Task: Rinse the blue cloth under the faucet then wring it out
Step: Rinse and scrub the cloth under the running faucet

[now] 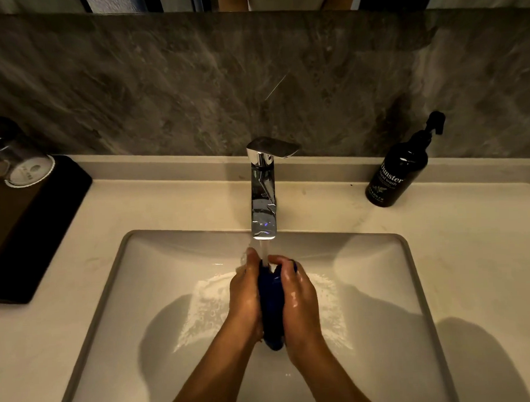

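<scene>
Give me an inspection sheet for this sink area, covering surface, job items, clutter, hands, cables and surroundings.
Surface: pale stone countertop around a white rectangular basin, wet and splashing below the hands.
Job's things: dark blue cloth bunched under the running stream from the chrome faucet.
Clutter: black pump bottle of hand wash back right; black tray with upturned glasses back left.
Grips: left hand and right hand press the cloth between them.
Cables: nothing seen.
Surroundings: grey marbled wall, mirror edge above.

Chrome faucet (263,198) overhangs white rectangular basin (383,287) at far centre. Black tray (31,229) blocks left counter; dark soap pump bottle (397,173) far right.
</scene>
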